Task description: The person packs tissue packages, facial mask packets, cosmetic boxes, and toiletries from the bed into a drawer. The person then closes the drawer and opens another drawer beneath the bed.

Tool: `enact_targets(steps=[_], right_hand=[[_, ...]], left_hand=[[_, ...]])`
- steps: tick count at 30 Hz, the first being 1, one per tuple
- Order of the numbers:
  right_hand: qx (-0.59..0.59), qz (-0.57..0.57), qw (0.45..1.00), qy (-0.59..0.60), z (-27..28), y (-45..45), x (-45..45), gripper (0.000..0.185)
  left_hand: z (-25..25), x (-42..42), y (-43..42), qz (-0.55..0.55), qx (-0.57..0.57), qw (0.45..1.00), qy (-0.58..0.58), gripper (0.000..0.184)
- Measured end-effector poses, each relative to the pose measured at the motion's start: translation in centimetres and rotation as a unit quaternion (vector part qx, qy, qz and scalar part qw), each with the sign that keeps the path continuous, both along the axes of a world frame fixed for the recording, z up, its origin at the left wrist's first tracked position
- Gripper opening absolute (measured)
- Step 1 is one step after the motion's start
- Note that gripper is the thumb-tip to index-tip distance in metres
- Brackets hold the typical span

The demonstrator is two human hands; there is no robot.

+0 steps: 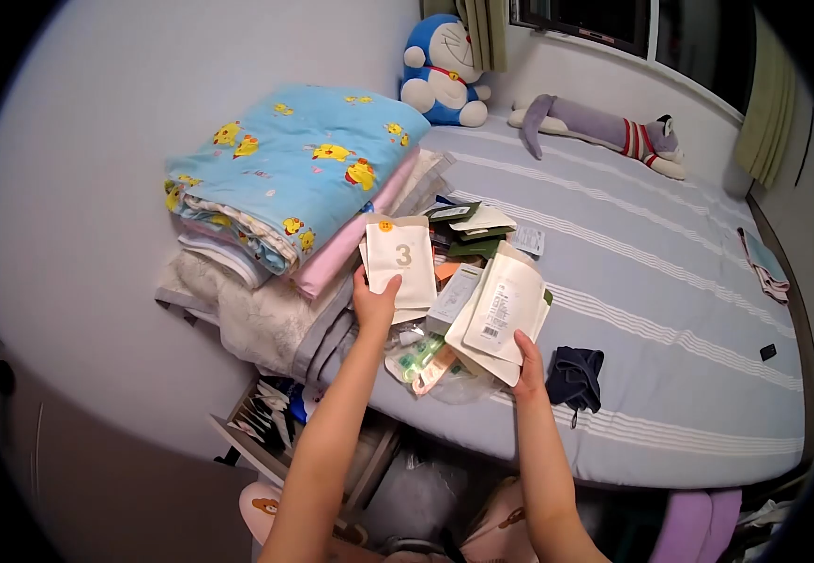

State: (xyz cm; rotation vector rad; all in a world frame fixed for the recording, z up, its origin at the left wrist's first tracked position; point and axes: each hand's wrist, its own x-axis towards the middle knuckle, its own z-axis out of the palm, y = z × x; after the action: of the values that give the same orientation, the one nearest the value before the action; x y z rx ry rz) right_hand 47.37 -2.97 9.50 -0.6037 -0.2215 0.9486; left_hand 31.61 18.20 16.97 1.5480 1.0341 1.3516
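Observation:
My left hand (376,298) is closed on a few flat cream-white packets (405,267); the top one bears a large "3" and an orange round mark. In my right hand (528,366) is a fanned stack of similar white packets (504,305), with small print and a barcode facing up. Between and behind the two hands lies a pile with dark green packets (478,246) and a grey-white box (454,296). Clear plastic wrapping with a green item (420,355) lies under and between my forearms, at the bed's near edge.
Folded bedding with a blue chick-print quilt (299,159) is stacked at left. An open drawer (271,441) juts out below the bed (632,272). A dark cloth pouch (576,377) lies right of my right hand. Plush toys (448,75) sit at the far end.

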Motion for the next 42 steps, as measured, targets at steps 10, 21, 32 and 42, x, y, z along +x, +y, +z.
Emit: enact_targets(steps=[10, 21, 32, 42], right_hand=[[0.066, -0.034, 0.997, 0.006, -0.4, -1.0, 0.4, 0.048], [-0.115, -0.087, 0.949, -0.282, 5.4, -6.4, -11.2, 0.065], [-0.184, 0.098, 0.930, -0.303, -3.9, -9.6, -25.7, 0.070], [-0.186, 0.177, 0.938, -0.233, -10.4, 2.9, -36.1, 0.074]], left_hand=[[5.0, -5.5, -1.7, -0.225, -0.221, 0.941, -0.125, 0.037], [1.3, -12.3, -12.9, -0.340, -0.109, 0.928, -0.107, 0.060], [-10.5, -26.7, -16.3, -0.394, -0.230, 0.888, 0.060, 0.103], [-16.5, -35.7, -4.6, -0.333, -0.154, 0.906, 0.211, 0.110]])
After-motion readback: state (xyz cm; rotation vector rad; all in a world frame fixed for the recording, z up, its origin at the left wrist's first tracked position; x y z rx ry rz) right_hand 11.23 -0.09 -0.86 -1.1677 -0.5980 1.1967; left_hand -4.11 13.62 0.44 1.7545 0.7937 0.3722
